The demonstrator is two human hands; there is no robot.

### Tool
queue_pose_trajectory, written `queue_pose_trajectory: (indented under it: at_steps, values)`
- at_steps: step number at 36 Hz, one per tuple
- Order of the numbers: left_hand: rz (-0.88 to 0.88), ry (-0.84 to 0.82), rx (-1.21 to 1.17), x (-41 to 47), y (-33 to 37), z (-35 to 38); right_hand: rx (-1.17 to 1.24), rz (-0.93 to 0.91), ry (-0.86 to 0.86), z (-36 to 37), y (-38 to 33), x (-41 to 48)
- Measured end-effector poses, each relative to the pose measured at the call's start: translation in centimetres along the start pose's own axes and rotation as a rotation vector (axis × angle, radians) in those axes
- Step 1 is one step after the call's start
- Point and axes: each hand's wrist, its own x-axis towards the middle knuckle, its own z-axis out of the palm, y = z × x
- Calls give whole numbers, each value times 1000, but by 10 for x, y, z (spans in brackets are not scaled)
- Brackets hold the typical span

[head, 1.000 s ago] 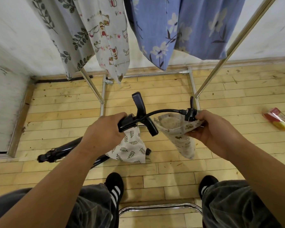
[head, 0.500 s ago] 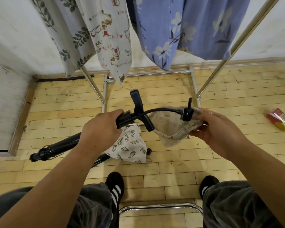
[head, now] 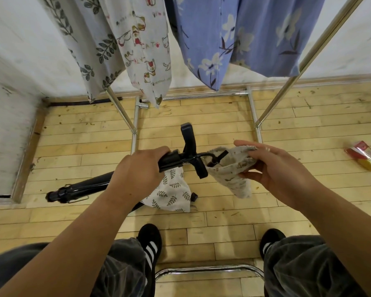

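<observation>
Over a wooden floor (head: 223, 221), the left hand (head: 137, 168) grips a black pump (head: 171, 160) by its barrel as the right hand (head: 274, 168) pinches a beige pouch (head: 234, 174) around the hose tip (head: 217, 158) — a weak pinch could drop it.

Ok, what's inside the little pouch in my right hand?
The black nozzle of the pump's hose sits in the open mouth of the pouch, which the right hand pinches. Anything deeper is covered by cloth.
</observation>
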Motion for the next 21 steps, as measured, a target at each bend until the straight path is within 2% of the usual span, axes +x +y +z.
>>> queue_pose_trajectory:
  at_steps: [7,14,18,21]
  values:
    - [86,-55,-78,1,5,2,-222,22,72,2,6,2]
    - [104,-63,-124,2,8,4,-89,131,86,5,4,5]
    - [121,-75,-203,3,8,6,-192,73,2,6,4,5]
    - [155,-122,-248,1,9,8,-331,13,33,7,6,8]
